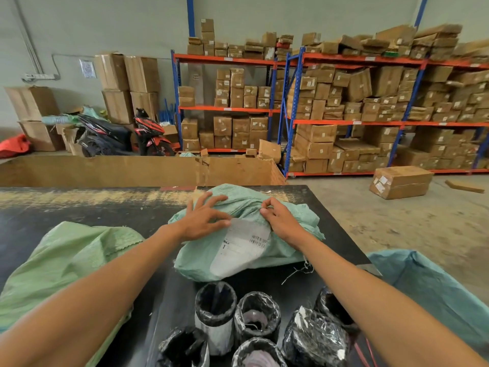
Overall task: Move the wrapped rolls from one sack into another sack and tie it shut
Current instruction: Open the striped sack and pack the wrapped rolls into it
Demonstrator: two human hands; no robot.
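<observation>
Warehouse shelving point(344, 107) behind; black table point(79, 215) (scuffed) holds sack point(246, 207).

Single head-worn view looks forward and down, close over the table point(79, 207).

My left hand point(203, 218) lies flat with spread fingers on the green sack point(246, 234) on the black table point(79, 207). My right hand point(280, 221) pinches its fabric beside the white label point(243, 245). Wrapped rolls point(256, 316) stand near me.
</observation>
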